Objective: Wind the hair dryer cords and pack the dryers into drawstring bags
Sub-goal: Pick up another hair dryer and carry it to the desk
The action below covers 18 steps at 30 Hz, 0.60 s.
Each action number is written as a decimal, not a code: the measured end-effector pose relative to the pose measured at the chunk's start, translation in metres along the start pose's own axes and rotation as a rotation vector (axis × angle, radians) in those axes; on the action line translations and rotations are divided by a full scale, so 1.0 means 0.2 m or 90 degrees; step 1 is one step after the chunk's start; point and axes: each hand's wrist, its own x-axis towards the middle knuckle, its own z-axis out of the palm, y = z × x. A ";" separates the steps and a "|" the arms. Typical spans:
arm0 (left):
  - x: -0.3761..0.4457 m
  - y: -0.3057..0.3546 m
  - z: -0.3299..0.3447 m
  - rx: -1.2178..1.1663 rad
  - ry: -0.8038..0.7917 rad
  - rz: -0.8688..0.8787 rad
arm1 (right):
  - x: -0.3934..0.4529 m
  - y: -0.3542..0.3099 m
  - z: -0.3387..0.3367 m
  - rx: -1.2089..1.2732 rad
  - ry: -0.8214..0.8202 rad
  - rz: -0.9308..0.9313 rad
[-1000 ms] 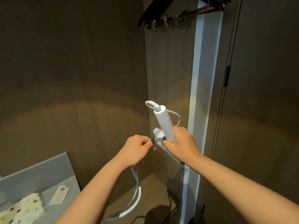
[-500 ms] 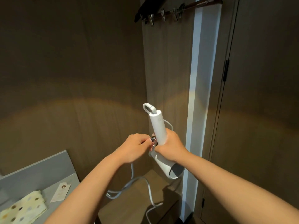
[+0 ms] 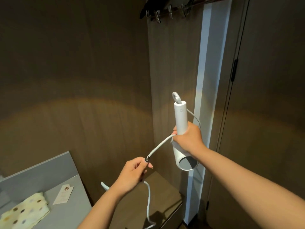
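Overhead, the right hand grips a white hair dryer at its folded hinge, handle up. Below-left of the dryer, the left hand pinches the cord. Dryer looks light, rigid, smooth; cord limp, best gathered in loops.

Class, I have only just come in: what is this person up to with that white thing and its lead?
A person is winding up a hair dryer cord. The right hand grips the white dryer by its handle, loop end up and barrel pointing down. The left hand pinches the white cord and holds a stretch of it out to the side; the rest hangs loose below. On the grey counter lie a spotted cloth and a small card.
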 end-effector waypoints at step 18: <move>0.18 0.28 0.03 -0.136 0.163 0.021 | -0.03 0.05 0.00 -0.144 -0.186 0.029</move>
